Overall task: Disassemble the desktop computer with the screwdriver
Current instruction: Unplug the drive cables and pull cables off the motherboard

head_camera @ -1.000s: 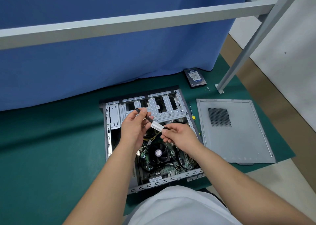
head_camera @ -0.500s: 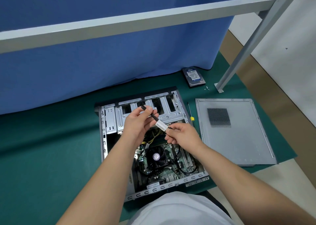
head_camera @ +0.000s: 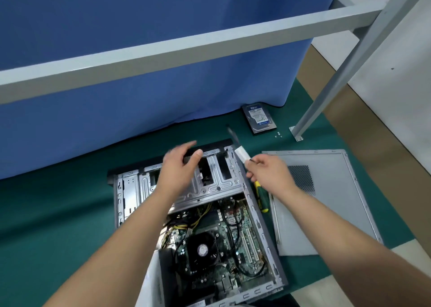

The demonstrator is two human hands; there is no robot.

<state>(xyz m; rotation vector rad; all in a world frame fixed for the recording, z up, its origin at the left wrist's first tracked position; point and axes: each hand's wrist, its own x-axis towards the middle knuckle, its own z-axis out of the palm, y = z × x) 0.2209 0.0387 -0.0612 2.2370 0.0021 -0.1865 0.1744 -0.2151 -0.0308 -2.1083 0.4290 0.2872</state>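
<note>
Green mat [head_camera: 58,213] before blue curtain [head_camera: 140,61]. Open case [head_camera: 250,204] lying at centre. Left hand [head_camera: 179,169] hovering above its far end, fingers loosely spread, blurred. Right hand [head_camera: 268,171] pinching cable [head_camera: 240,151] with white tag. Screwdriver [head_camera: 261,197] just right of case, beside panel [head_camera: 331,199]. Drive [head_camera: 258,117] far right.

This looks like a makeshift repair or teardown station set on a floor, not a furnished room. A green mat [head_camera: 58,213] covers the floor and carries an opened desktop computer case [head_camera: 130,190], its removed side panel [head_camera: 326,213] to the right and a loose hard drive [head_camera: 258,117] farther off. A blue curtain [head_camera: 140,50] hangs behind a grey metal frame [head_camera: 186,47].
</note>
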